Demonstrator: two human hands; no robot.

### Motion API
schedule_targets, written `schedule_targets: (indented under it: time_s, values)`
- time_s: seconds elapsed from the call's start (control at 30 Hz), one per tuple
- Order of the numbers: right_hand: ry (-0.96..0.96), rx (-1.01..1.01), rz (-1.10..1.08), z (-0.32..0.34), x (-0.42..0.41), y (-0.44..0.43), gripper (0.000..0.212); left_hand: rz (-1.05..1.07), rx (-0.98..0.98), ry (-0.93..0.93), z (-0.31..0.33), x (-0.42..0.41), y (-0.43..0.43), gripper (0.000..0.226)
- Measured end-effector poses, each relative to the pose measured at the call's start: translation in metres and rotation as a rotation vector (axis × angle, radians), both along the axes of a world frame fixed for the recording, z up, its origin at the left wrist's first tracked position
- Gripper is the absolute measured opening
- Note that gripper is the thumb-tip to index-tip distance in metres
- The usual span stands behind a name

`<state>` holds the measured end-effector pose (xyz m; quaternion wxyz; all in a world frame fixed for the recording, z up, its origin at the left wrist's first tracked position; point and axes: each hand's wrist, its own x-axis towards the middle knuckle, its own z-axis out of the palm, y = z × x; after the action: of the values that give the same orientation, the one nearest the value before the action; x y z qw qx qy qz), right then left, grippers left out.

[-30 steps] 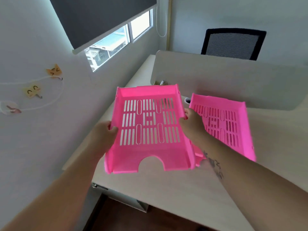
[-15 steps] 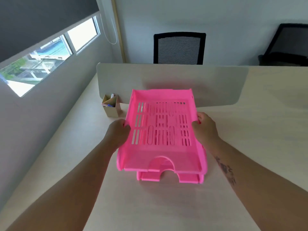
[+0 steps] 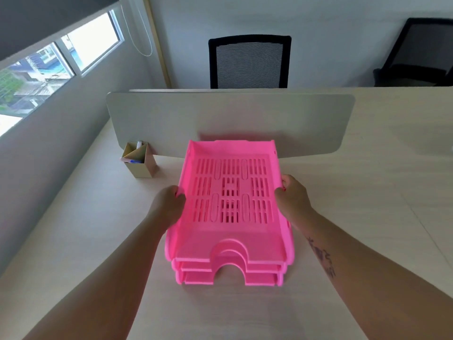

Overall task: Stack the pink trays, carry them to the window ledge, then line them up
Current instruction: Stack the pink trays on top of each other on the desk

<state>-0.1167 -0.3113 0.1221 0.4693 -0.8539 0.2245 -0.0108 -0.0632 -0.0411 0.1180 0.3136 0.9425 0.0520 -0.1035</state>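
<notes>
A pink slotted top tray (image 3: 230, 244) rests nested on two more pink trays (image 3: 230, 278), whose front edges show beneath it on the pale desk (image 3: 98, 229). My left hand (image 3: 169, 204) grips the top tray's left wall and my right hand (image 3: 291, 200) grips its right wall. The stack stands in front of a grey divider panel (image 3: 230, 119). The window (image 3: 49, 67) is up on the left wall; its ledge is out of sight.
A small beige pen holder (image 3: 139, 160) with pens stands left of the stack, against the divider. Behind the divider a black mesh chair (image 3: 248, 62) faces me, with another dark chair (image 3: 421, 52) at the far right. A grey wall runs along the desk's left edge.
The tray I held in the air left of the desk has come right and down onto the other pink trays. My view has turned from the window wall to face the divider.
</notes>
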Motion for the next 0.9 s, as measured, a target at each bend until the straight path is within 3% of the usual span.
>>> schedule_targets:
  time_s: [0.6,0.9]
  values:
    - [-0.023,-0.069,0.06,-0.012,0.014,-0.01,0.043,-0.009,0.037,-0.01,-0.007,0.014,-0.007,0.032]
    - [0.006,0.012,0.07,-0.014,0.017,-0.005,0.043,-0.025,0.101,0.041,-0.003,0.018,-0.007,0.037]
